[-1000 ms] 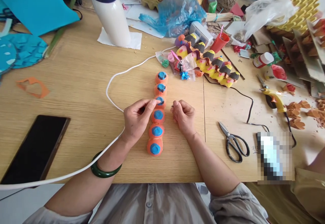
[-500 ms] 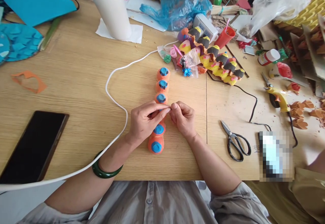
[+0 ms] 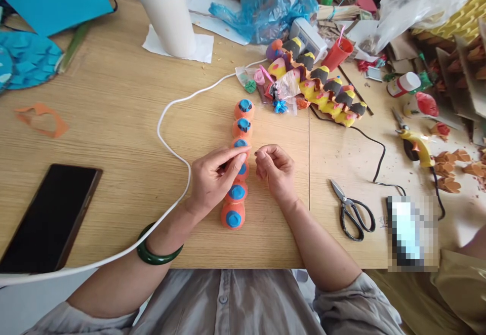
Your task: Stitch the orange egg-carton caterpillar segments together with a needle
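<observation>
A strip of orange egg-carton cups (image 3: 233,208) with blue clay discs lies lengthwise on the table in front of me. Small black bits sit on the discs of the far cups. Over the middle cups hovers my left hand (image 3: 214,175), its thumb and forefinger nearly together. Something dark shows inside its curled fingers, too hidden to name. Just right of the strip, my right hand (image 3: 277,173) pinches a small dark bit (image 3: 256,154) between thumb and forefinger. The two hands are slightly apart.
A white cable (image 3: 167,107) curves left of the strip, near a phone (image 3: 49,218). Black-handled scissors (image 3: 347,208) and a yellow glue gun (image 3: 415,145) lie to the right. Behind stand a white bottle (image 3: 167,16) and a painted egg-carton piece (image 3: 319,84). Another person's leg shows at right.
My hands, whose fingertips met over the strip, have drawn apart. The small dark bit now shows at my right fingertips.
</observation>
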The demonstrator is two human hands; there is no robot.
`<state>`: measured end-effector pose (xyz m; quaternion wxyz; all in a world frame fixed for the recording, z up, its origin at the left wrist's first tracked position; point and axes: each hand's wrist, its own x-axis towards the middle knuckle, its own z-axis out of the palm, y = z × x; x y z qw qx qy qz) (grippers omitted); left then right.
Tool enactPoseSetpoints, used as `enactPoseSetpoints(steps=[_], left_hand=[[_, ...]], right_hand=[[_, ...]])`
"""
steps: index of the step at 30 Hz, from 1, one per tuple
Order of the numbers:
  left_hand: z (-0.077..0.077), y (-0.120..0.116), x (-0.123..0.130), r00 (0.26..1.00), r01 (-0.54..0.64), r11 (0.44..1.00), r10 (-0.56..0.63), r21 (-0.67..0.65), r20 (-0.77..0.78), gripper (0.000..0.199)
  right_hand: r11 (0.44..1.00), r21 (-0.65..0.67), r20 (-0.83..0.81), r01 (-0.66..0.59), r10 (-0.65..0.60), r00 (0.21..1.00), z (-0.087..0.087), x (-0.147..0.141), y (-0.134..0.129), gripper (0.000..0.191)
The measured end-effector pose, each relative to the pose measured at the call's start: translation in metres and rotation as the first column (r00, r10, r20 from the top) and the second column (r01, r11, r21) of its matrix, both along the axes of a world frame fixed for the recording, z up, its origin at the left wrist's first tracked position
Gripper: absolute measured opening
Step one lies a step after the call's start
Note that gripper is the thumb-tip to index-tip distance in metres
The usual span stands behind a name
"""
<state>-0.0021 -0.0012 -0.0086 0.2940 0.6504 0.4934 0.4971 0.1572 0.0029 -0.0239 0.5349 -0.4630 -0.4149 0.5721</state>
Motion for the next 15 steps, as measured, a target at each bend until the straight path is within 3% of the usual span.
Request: enactPoseSetpoints(steps=[15], left_hand=[[-0.0013,0.0016,-0.001,0.976,-0.091,0.971,0.131,-0.22,0.173,0.024]], right_hand=[[1.0,-0.016,0.042,0.008,-0.007,0.999,-0.0036,0.002,0.0006,0.051]])
